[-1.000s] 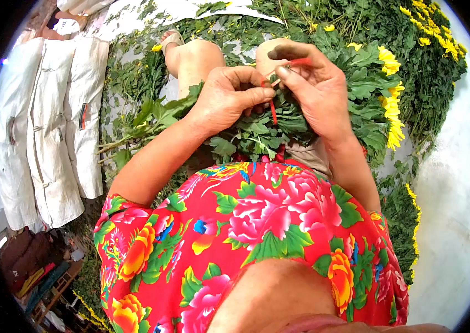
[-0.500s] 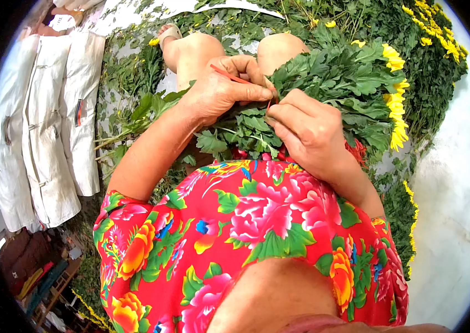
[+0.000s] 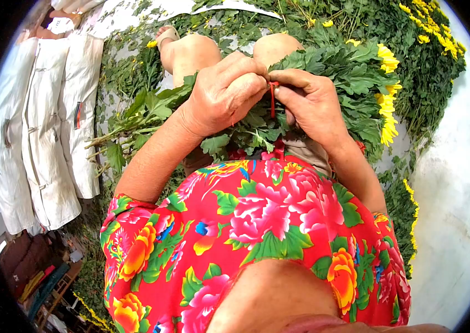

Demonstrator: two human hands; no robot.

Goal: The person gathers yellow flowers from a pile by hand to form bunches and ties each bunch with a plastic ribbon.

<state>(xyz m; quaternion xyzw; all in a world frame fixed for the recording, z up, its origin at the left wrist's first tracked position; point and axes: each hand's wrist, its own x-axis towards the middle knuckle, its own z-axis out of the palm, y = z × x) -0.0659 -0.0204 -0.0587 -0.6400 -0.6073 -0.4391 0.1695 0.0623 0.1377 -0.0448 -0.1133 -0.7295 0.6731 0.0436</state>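
A bunch of yellow chrysanthemums (image 3: 351,72) lies across my lap, blooms (image 3: 386,116) to the right and bare stem ends (image 3: 99,141) to the left. Around its middle is a thin red tie (image 3: 273,101), one end hanging down between my hands. My left hand (image 3: 226,91) is closed, its back toward me; a bit of red shows below it, so it seems to grip the tie's other end. With thumb and forefinger, my right hand (image 3: 314,102) pinches the tie close to the stems. The fingertips of both hands nearly meet there.
Long white cloth bundles (image 3: 51,133) stand on the left. Heaps of leafy stems with yellow flowers (image 3: 435,28) lie at the upper right, beside a pale floor (image 3: 451,194). Loose leaves litter the ground past my knees. Dark clutter (image 3: 29,261) sits lower left.
My left hand has turned over and closed into a fist. My right hand has moved up, its pinch now at the red tie, whose end hangs down. The bunch has shifted slightly left.
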